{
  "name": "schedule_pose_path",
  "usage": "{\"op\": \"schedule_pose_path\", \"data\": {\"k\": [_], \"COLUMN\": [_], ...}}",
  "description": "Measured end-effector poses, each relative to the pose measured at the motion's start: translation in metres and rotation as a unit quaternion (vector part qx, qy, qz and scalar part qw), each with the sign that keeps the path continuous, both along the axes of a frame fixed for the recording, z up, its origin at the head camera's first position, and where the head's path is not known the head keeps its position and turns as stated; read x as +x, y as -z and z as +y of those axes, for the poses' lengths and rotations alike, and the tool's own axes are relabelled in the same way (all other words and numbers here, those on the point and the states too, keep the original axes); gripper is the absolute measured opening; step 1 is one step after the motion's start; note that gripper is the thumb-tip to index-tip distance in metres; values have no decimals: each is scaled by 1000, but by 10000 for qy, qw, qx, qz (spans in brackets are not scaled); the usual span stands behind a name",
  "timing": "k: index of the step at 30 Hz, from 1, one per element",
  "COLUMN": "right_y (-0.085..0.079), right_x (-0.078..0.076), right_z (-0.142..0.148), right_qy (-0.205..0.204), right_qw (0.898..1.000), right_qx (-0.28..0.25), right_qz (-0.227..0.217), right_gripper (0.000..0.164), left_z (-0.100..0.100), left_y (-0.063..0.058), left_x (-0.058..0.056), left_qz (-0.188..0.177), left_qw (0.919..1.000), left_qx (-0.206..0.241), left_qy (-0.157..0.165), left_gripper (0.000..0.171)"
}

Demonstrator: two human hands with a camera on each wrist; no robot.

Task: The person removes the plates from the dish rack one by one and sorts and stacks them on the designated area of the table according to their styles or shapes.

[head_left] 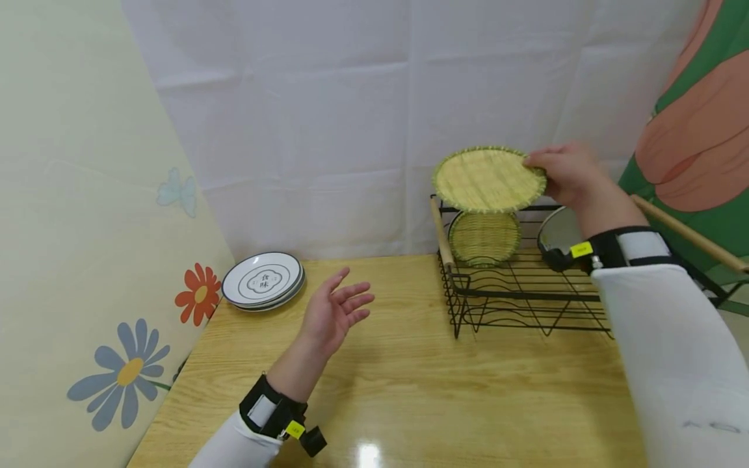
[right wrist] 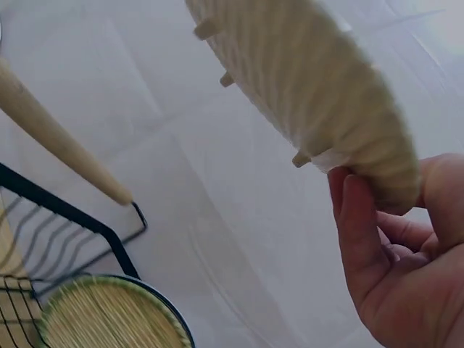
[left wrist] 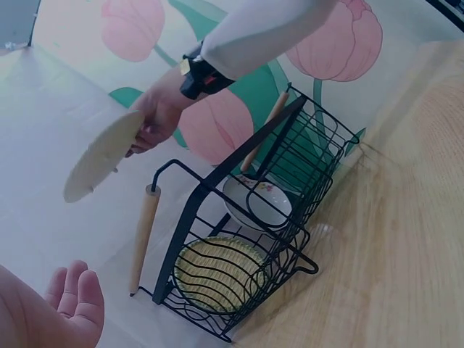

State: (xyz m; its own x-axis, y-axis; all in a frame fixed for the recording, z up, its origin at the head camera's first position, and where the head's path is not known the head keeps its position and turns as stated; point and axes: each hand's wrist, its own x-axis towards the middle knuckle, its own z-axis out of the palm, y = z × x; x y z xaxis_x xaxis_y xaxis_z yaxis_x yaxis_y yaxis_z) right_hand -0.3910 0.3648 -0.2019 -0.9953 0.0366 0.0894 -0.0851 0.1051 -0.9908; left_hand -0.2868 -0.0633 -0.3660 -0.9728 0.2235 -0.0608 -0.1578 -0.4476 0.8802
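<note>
My right hand (head_left: pixel 567 172) pinches the rim of a round, shallow woven tray (head_left: pixel 490 179), thumb on top and fingers underneath. The tray is held up above the left end of a black wire dish rack (head_left: pixel 521 292). Small stubby feet show on its underside (right wrist: pixel 290 80) in the right wrist view. A second woven tray (head_left: pixel 485 239) stands on edge in the rack. Over the table, my left hand (head_left: pixel 328 317) is held with fingers spread and nothing in it. Closest to that hand is a short stack of white plates with dark rims (head_left: pixel 263 281).
Wooden handles (head_left: pixel 441 234) rise at the rack's ends. A white bowl (left wrist: pixel 257 203) with a floral pattern sits in the rack, partly behind my right arm in the head view. A white cloth (head_left: pixel 328 130) hangs behind the wooden table (head_left: pixel 409 383); a flower-printed wall (head_left: pixel 105 214) borders the left.
</note>
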Motion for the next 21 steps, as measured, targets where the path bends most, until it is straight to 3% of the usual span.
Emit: {"op": "schedule_pose_path", "data": {"k": [4, 12, 17, 21], "right_y": [16, 39, 50, 61], "right_x": [7, 32, 51, 66], "right_z": [-16, -62, -89, -107], "right_qy": [-189, -554, -1070, -1265], "right_qw": [9975, 9926, 9786, 9739], "right_qx": [-685, -1052, -1755, -1883], "right_qz": [42, 229, 75, -12], "right_gripper": [24, 11, 15, 20], "left_z": [-3, -8, -11, -13], "left_y": [-5, -14, -21, -27], "left_x": [1, 5, 10, 15], "left_qz": [-24, 31, 205, 452], "left_qw": [10000, 9999, 9992, 9980], "left_qx": [-46, -114, -317, -447], "left_qy": [14, 88, 99, 15], "left_gripper": [53, 53, 53, 54]}}
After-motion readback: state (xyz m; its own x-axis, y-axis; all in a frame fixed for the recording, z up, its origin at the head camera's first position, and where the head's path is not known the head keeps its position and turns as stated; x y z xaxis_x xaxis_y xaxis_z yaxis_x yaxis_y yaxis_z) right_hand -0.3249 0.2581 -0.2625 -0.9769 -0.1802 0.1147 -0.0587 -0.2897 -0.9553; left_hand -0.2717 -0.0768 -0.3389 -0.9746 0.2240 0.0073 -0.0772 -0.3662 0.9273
